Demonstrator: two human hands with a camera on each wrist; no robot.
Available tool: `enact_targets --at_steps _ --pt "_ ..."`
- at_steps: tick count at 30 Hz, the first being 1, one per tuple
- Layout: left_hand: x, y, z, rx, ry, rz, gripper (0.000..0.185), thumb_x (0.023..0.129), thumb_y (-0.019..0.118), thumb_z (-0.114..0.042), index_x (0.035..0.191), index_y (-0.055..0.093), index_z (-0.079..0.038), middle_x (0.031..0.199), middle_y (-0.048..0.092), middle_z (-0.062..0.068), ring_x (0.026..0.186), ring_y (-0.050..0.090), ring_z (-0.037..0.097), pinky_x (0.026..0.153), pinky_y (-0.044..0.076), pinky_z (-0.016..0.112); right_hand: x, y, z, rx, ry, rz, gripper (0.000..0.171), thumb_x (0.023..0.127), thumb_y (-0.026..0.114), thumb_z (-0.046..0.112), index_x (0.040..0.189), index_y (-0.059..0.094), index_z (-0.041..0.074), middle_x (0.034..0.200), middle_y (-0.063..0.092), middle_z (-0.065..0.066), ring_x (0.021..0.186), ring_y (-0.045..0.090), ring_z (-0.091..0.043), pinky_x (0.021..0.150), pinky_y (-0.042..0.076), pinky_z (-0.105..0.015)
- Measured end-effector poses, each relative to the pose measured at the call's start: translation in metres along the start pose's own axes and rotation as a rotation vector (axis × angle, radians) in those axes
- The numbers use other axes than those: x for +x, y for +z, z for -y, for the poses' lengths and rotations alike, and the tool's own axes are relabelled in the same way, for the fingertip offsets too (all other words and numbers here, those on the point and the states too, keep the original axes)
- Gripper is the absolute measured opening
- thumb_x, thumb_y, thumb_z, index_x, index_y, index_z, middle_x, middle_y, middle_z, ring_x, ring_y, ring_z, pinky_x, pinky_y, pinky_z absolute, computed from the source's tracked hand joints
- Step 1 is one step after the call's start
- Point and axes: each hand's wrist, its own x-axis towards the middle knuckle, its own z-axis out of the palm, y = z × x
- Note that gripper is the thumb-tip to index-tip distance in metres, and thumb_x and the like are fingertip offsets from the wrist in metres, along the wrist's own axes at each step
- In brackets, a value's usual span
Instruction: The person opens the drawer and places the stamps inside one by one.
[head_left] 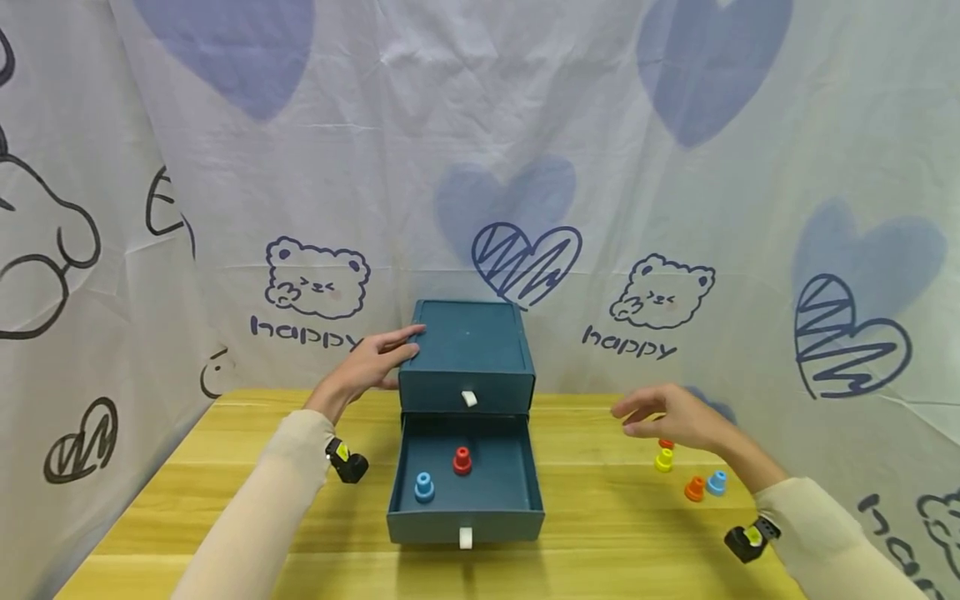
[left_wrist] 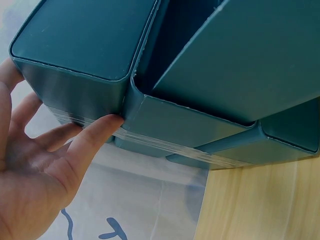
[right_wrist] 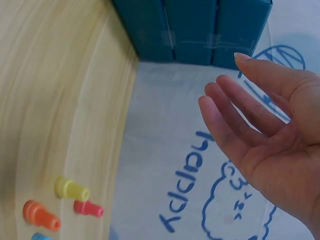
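Observation:
A dark teal drawer unit (head_left: 468,337) stands on the table with its lower drawer (head_left: 495,492) pulled out. Inside that drawer are a light blue peg (head_left: 424,487) and a red peg (head_left: 462,461). My left hand (head_left: 371,362) rests against the unit's left side, its fingers extended along the upper part; the left wrist view shows fingertips touching the teal wall (left_wrist: 75,90). My right hand (head_left: 667,415) hovers over the table's right side, fingers loosely bent and holding nothing. Close below it stand a yellow peg (head_left: 663,460), an orange peg (head_left: 695,489) and another light blue peg (head_left: 717,482).
A red peg (head_left: 666,444) is partly hidden below my right hand. White tabs mark the upper drawer front (head_left: 435,392) and the lower one. Behind the wooden table (head_left: 592,542) hangs a white printed cloth (head_left: 420,192), which also closes in both sides.

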Motion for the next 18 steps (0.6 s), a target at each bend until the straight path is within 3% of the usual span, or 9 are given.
enact_targets --at_steps 18 --pt "0.001 0.0 0.002 0.012 -0.001 -0.004 0.057 0.108 0.053 -0.039 0.161 0.038 -0.025 0.171 0.025 0.016 0.156 0.028 0.044 0.108 0.048 0.064 -0.041 0.001 -0.056 -0.015 0.077 -0.075 0.026 0.093 0.077 0.013 0.115 0.075 0.001 0.11 0.078 -0.015 0.094 0.073 -0.007 0.081 0.06 -0.018"
